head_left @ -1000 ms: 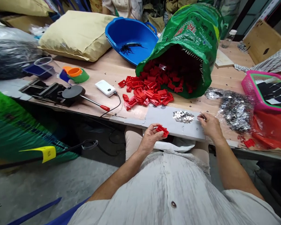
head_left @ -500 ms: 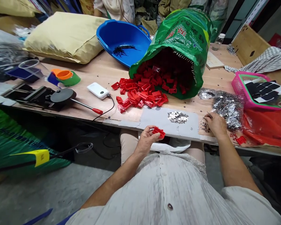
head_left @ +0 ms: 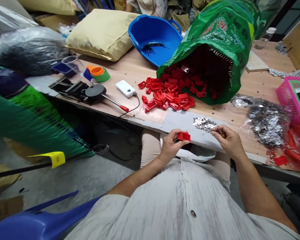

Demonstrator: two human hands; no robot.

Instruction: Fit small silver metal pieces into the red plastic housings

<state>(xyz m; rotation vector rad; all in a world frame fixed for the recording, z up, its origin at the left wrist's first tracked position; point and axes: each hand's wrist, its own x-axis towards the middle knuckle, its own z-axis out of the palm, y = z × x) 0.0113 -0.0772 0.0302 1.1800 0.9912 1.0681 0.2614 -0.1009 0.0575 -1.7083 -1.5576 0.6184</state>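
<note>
My left hand [head_left: 172, 146] pinches a red plastic housing [head_left: 184, 136], a small open box shape, just above the table's front edge. To its right, my right hand [head_left: 228, 141] is closed in a pinch. What its fingertips hold is too small to make out; a yellowish bit shows between the fingers. Just beyond the fingertips lies a pile of small shiny metal pieces [head_left: 204, 124] on a grey board [head_left: 176, 120]. A heap of similar red housings [head_left: 165, 96] spills from the mouth of a green woven sack [head_left: 215, 36].
A blue basin [head_left: 150, 30] with dark thin pieces stands behind. At left are a lever press [head_left: 95, 91], a white power bank [head_left: 125, 88] and nested cups [head_left: 97, 71]. A plastic bag of metal pieces [head_left: 267, 121] and a pink basket [head_left: 286, 93] are at right.
My right hand has moved left from the small pieces beside the bag to beside the shiny pile, closer to my left hand. The red housing has turned in my left hand. The view has shifted left.
</note>
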